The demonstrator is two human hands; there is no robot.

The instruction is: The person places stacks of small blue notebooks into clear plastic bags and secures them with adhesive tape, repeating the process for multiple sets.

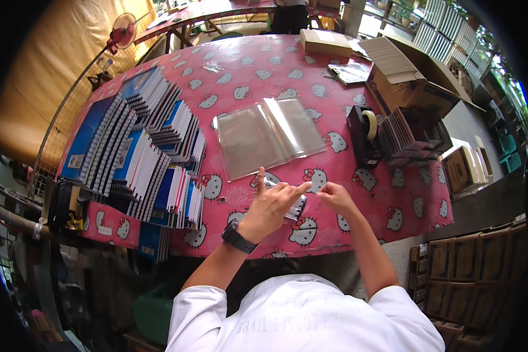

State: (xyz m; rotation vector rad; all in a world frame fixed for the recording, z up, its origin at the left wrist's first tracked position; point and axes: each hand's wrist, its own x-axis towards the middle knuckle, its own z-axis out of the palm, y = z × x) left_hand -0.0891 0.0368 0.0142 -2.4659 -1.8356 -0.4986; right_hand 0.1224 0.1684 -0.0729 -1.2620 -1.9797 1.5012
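My left hand (270, 206), with a black watch (239, 236) on its wrist, lies over a small dark and silvery object (297, 209) near the table's front edge. Its visible fingers are stretched apart; the hand hides most of the object, so its kind is unclear. Just right of it, my right hand (337, 198) has thumb and fingertips pinched close to a left fingertip. Whatever they may hold is too small to make out. Beyond both hands, clear plastic covers (246, 141) lie flat, glossy and slightly overlapping.
Stacks of blue spiral notebooks (102, 144) fill the table's left side. On the right stand a tape dispenser (365, 135), a stack of dark-edged items (408, 135) and an open cardboard box (413, 82). A flat carton (327, 43) lies at the back. Brown boxes (475, 264) are piled lower right.
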